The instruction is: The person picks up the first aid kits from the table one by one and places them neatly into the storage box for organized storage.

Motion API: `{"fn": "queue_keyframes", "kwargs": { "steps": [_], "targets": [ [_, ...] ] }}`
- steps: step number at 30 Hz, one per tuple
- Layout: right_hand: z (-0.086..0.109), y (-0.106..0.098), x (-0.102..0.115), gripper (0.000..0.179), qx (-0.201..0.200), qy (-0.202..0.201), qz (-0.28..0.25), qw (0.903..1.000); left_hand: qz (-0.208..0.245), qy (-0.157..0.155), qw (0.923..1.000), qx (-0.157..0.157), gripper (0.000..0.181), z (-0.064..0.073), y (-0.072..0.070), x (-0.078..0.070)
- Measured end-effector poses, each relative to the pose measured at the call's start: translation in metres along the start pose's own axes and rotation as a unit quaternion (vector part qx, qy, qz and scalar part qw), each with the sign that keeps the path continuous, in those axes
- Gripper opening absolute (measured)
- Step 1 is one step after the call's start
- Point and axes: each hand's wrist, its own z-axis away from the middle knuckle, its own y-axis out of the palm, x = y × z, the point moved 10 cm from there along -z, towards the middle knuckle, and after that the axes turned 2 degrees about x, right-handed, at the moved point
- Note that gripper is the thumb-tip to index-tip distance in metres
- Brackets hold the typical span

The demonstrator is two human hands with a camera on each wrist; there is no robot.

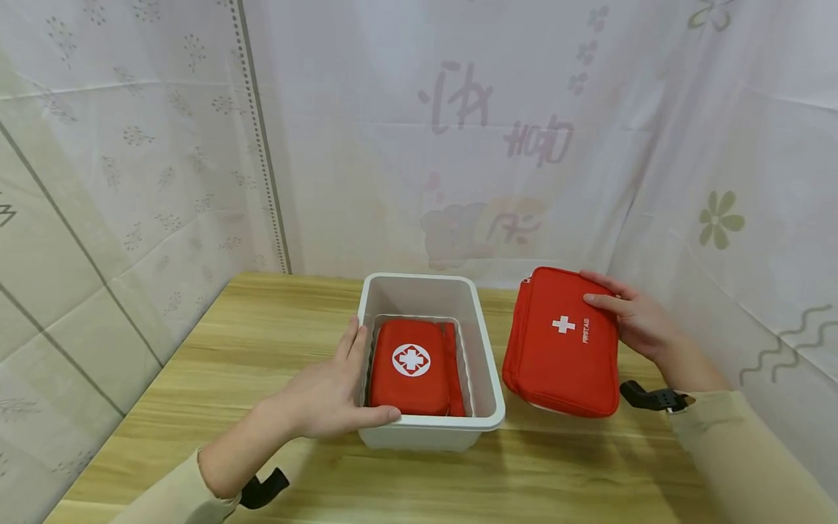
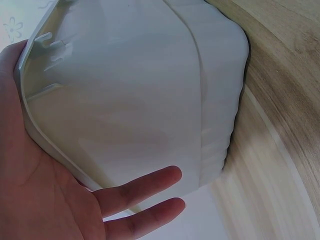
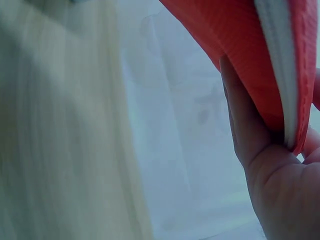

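My right hand point(image 1: 644, 324) holds a red first-aid bag point(image 1: 556, 364) by its right edge, thumb on the front and fingers behind. The bag is tilted beside the bin, its white cross and "FIRST AID" print showing. In the right wrist view, a pale zipper runs along the edge of the bag point(image 3: 250, 55) at the palm. My left hand point(image 1: 327, 397) rests on the near left corner of a white plastic bin point(image 1: 487, 378), thumb along the near rim. Two straight fingers point(image 2: 145, 187) lie by its outer wall. Inside sits a red first-aid case point(image 1: 409, 389) with a round white cross emblem.
Another flat red item point(image 1: 453, 364) stands between the case and the bin's right wall. The bin stands on a wood-grain table point(image 1: 275, 327). Pale patterned curtains point(image 1: 366, 145) hang behind the table and at both sides.
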Motion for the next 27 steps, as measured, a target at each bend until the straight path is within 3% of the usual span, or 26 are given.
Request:
{"fn": "queue_keyframes", "kwargs": {
  "steps": [18,27],
  "targets": [
    [-0.012,0.039,0.059,0.049,0.023,-0.029,-0.026,0.9990,0.004,0.003,1.0000,-0.001,0.139,0.000,0.000,-0.002],
    [-0.019,0.058,0.079,0.052,0.006,-0.033,0.002,0.9994,0.004,0.000,1.0000,-0.001,0.138,0.000,0.000,-0.001]
  ]
}}
